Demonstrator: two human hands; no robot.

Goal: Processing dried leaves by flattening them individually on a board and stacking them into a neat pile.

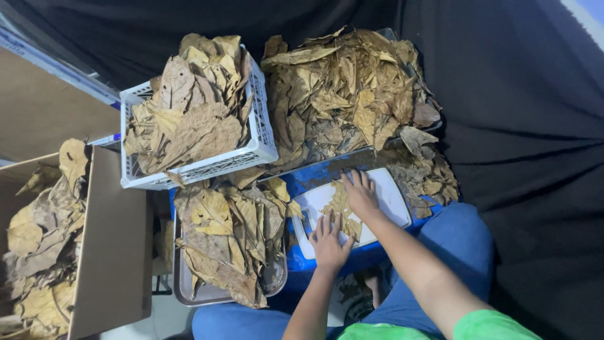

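Low and centre in the frame, the left hand (329, 239) and the right hand (360, 192) both lie flat, fingers spread, gripping nothing, pressing a dry brown leaf (343, 204) onto a white board (393, 198). A white basket (261, 135) of leaves sits upper left.

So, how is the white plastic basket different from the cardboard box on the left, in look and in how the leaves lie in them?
The white plastic basket has lattice walls with holes; the cardboard box has plain brown solid walls. The basket sits higher in the view, beside the big loose pile of leaves; the box is at the left edge, partly out of view. The basket's leaves are heaped above its rim; those in the box seem to stay lower. Both hold dry brown leaves.
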